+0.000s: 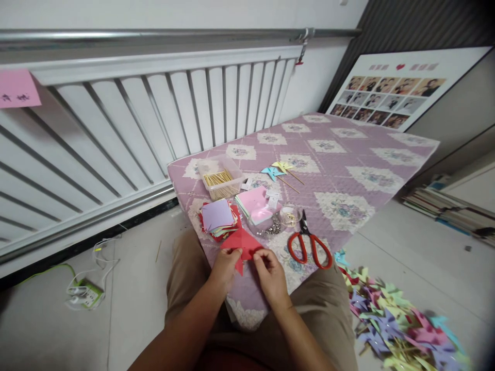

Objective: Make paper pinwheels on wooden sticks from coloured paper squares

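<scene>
Red paper piece, thin and slit into flaps: one (243,238), in front of you above the table edge, spanning both hands.
Left hand: one (225,268), thumb and fingers closed on the paper's near left part.
Right hand: one (271,270), fingertips pinched together at its right corner; most of the sheet lies beyond and between your grips.
Scissors with red loop handles: one pair (304,230), right of your right hand.
Paper pinwheels on wooden sticks: two, one blue (271,173), one yellow (283,166), farther off.
Clear plastic box of sticks: one (226,193).
Paper stacks: two, lilac-topped (217,213) and pink-topped (252,200).
</scene>
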